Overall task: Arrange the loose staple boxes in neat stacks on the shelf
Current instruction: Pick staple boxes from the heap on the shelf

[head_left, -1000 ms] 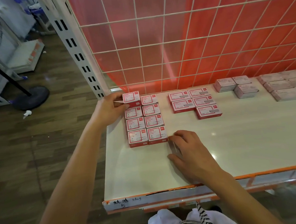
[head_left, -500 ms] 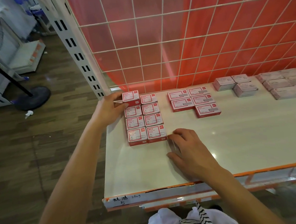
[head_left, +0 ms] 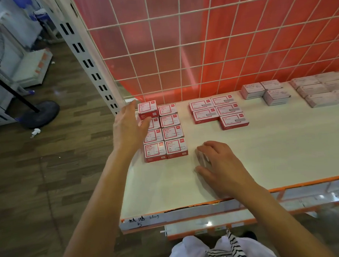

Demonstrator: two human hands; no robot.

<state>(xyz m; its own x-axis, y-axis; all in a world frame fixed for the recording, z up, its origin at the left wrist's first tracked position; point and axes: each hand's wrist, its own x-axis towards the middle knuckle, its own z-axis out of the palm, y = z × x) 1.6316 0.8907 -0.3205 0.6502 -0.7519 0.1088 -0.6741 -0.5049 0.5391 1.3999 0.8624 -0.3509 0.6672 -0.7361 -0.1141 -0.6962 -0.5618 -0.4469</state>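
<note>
Red-and-white staple boxes (head_left: 172, 132) stand in two tight columns at the left end of the white shelf (head_left: 265, 154). The back-left box (head_left: 147, 109) sits higher than its neighbours, on top of another. My left hand (head_left: 129, 127) hovers at that column's left side with fingers spread, the thumb over the second box, holding nothing. To the right of the block my right hand (head_left: 220, 165) rests on the shelf, fingers and thumb curled round a small pale box (head_left: 203, 159) that is mostly hidden under them.
A second group of flatter red boxes (head_left: 215, 110) lies mid-shelf at the back. Grey boxes (head_left: 265, 93) and more pale ones (head_left: 319, 92) sit further right. A wire grid with a red panel (head_left: 199, 47) backs the shelf. The orange front edge (head_left: 189, 205) is near me.
My left hand has let go of the back-left box and opened, fingers now spread beside the column. My right hand has stayed put.
</note>
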